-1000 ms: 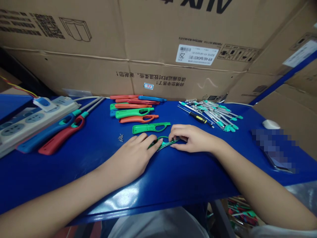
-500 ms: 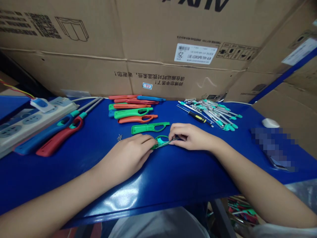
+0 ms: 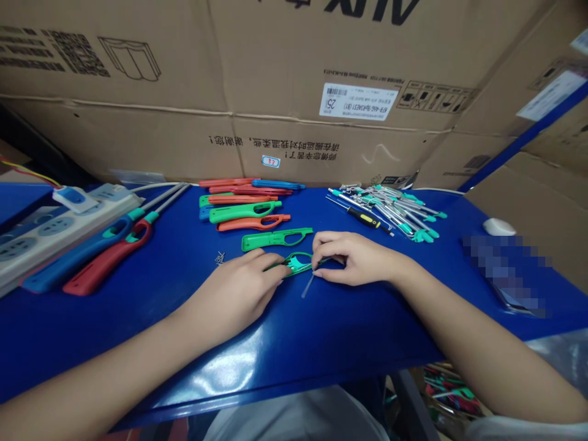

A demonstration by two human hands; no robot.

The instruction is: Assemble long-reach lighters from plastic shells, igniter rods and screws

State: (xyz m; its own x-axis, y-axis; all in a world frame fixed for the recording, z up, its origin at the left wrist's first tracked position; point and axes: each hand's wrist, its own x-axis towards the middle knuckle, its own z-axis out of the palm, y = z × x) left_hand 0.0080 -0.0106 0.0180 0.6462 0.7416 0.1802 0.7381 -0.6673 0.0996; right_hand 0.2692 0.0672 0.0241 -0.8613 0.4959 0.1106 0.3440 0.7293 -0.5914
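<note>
Green lighter casing is gripped by both hands at the blue tabletop (glossy near the front), which is backed by printed cardboard.

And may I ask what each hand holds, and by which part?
Left hand: green handle, by its left end; right hand: apparently a clear strip, by its upper end.

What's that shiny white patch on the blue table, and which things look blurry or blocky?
Head view: glare on the blue table, near its front edge, though the light making it doesn't show; head view: the thin pale strip by the right hand looks soft and smeary; head view: blocky squares hide much of the dark flat object at the right.
</note>
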